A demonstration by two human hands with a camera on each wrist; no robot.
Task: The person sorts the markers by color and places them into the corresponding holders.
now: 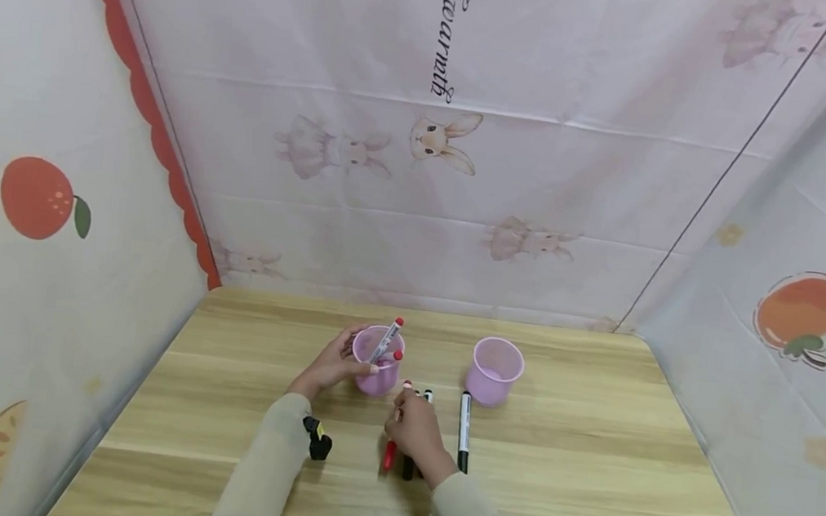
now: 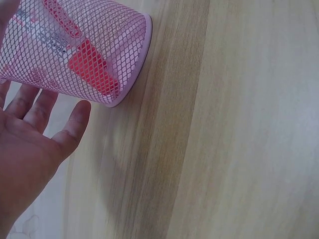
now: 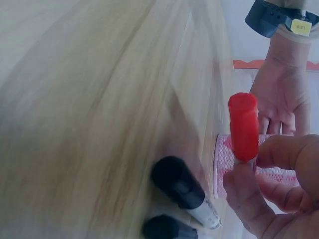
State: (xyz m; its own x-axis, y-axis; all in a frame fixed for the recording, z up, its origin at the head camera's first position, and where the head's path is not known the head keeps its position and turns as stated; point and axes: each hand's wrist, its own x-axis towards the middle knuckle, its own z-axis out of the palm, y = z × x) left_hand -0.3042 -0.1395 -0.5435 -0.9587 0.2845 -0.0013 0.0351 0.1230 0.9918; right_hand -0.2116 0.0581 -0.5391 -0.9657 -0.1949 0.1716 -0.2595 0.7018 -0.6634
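Note:
My left hand (image 1: 333,363) holds a pink mesh pen cup (image 1: 376,383) upright on the table, thumb at the near side and fingers round the far left. Two red-capped markers stand in it; one marker (image 1: 386,342) leans above the rim. The left wrist view shows the same cup (image 2: 130,55) with a red marker end (image 2: 94,67) through the mesh. Just right of the cup, my right hand (image 1: 416,429) pinches a red marker (image 3: 243,127) between thumb and fingers. Beside that hand lie black-capped markers, one black marker (image 3: 179,181) partly under it in the head view.
A second pink mesh cup (image 1: 494,384) stands to the right. In front of it lies a separate black marker (image 1: 464,433). The wooden table (image 1: 586,470) meets printed cloth walls at the back and sides.

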